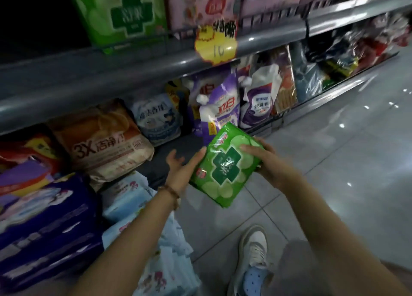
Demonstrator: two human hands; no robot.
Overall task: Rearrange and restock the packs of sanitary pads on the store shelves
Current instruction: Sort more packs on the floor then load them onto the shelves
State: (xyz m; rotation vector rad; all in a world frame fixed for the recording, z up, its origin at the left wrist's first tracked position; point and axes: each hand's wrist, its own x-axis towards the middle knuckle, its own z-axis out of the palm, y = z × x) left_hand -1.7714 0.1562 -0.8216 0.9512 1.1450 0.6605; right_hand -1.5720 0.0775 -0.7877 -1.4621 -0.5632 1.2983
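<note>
The green pack [225, 168] of pads is up in the air, above the floor [334, 162] and near the bottom shelf. The right hand [270, 162] holds its right side, with the thumb on top and the fingers curled round the edge. The left hand [184, 171] is mostly open. Its thumb touches the pack's left edge and its fingers are spread out, not wrapped round. The pack looks light and squishy, and its shiny plastic skin may be slippery. I think it is best held by both long sides, not squeezed hard. A bigger green pack [120, 15] with the same cross stands on the grey shelf [133, 70] above, so it may belong there.
</note>
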